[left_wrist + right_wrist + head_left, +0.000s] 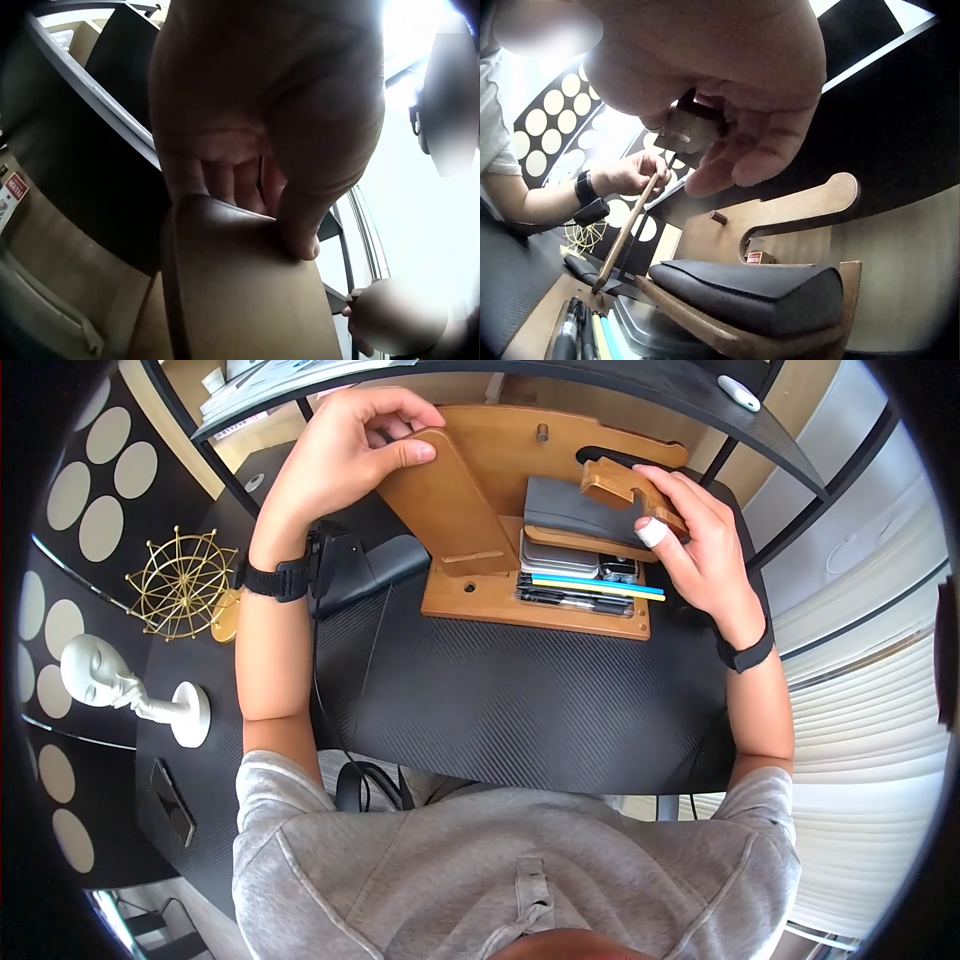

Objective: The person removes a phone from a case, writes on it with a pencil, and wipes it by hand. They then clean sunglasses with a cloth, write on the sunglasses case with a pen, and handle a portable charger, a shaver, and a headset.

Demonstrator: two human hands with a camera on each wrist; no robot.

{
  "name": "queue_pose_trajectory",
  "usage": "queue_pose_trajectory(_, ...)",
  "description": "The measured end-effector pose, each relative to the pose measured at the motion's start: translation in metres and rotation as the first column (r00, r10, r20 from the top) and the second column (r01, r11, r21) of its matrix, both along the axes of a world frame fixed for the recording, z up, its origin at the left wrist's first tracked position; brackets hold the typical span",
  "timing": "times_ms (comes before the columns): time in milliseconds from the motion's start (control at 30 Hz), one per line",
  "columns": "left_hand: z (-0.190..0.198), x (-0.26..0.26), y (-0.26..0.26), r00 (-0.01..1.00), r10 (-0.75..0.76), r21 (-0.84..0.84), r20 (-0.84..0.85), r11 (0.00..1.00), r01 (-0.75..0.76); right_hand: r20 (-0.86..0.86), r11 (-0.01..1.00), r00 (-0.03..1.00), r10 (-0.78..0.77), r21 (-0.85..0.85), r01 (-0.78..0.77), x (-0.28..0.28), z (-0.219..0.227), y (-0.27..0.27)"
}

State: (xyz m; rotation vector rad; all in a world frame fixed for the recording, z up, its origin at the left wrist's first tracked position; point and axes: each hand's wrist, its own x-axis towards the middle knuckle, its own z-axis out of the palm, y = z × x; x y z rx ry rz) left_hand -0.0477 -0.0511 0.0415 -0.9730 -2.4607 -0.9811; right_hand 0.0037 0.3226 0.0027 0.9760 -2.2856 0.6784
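Note:
My left hand pinches the rounded top of an upright wooden panel, thumb on its front face and fingers behind. The panel's lower end meets the base of a wooden desk organizer. In my right hand, thumb and fingers grip a small notched wooden piece, held above the organizer's right side. White tape wraps the right thumb's tip. Behind stands the organizer's back board, with a short peg and a hooked right arm. A dark grey case leans in its slot.
Pens and a flat grey metal case sit in the organizer on the black desk. At left are a gold wheel ornament, a white head figurine and a phone. A black shelf overhangs the back.

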Motion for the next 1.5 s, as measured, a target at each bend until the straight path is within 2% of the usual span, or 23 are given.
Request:
queue_pose_trajectory(200, -0.002, -0.006, -0.007, 0.998, 0.040, -0.053, -0.044, 0.998, -0.042, -0.031, 0.999, 0.999, 0.024, 0.023, -0.023, -0.002, 0.002, 0.003)
queue_pose_trajectory(367, -0.003, -0.004, -0.002, 0.996, -0.020, -0.058, -0.084, 0.998, 0.015, 0.024, 0.999, 0.999, 0.047, -0.002, -0.047, 0.001, 0.001, 0.000)
queue_pose_trajectory(500, -0.007, 0.003, 0.015, 0.995, -0.092, -0.005, -0.045, 0.996, 0.092, -0.046, 0.994, 0.994, 0.102, 0.040, -0.100, -0.001, -0.007, -0.006)
queue_pose_trajectory(533, -0.008, 0.003, 0.021, 0.985, -0.112, -0.054, -0.128, 0.993, 0.105, -0.067, 0.994, 0.992, 0.109, 0.038, -0.106, -0.002, -0.013, -0.009)
queue_pose_trajectory(600, -0.011, 0.002, 0.032, 0.944, -0.159, -0.154, -0.289, 0.981, 0.118, 0.064, 0.994, 0.997, 0.040, 0.103, -0.047, 0.004, -0.015, -0.012)
queue_pose_trajectory(667, -0.019, 0.003, 0.041, 0.947, -0.159, -0.217, -0.279, 0.971, 0.099, 0.075, 0.989, 0.994, 0.077, 0.124, -0.086, 0.005, -0.017, -0.018)
queue_pose_trajectory(767, -0.025, -0.001, 0.044, 0.937, -0.141, -0.226, -0.321, 0.972, 0.069, 0.082, 0.969, 0.980, 0.179, 0.158, -0.190, 0.003, -0.021, -0.022)
queue_pose_trajectory(900, -0.024, 0.000, 0.043, 0.939, -0.153, -0.244, -0.307, 0.967, 0.078, 0.270, 0.956, 0.923, 0.276, 0.023, -0.292, 0.008, -0.036, -0.035)
queue_pose_trajectory(1000, -0.023, 0.002, 0.041, 0.948, -0.151, -0.263, -0.279, 0.962, 0.076, 0.300, 0.937, 0.887, 0.351, -0.110, -0.333, 0.008, -0.055, -0.054)
queue_pose_trajectory(1167, -0.031, -0.004, 0.040, 0.950, -0.128, -0.287, -0.284, 0.957, 0.043, 0.397, 0.951, 0.866, 0.304, -0.072, -0.301, 0.005, -0.062, -0.082)
queue_pose_trajectory(1267, -0.032, -0.005, 0.040, 0.951, -0.118, -0.291, -0.286, 0.956, 0.031, 0.293, 0.972, 0.934, 0.205, 0.053, -0.230, 0.002, -0.065, -0.095)
queue_pose_trajectory(1500, -0.034, -0.006, 0.041, 0.948, -0.095, -0.298, -0.303, 0.954, 0.001, 0.284, 0.978, 0.956, 0.078, 0.167, -0.129, -0.002, -0.073, -0.100)
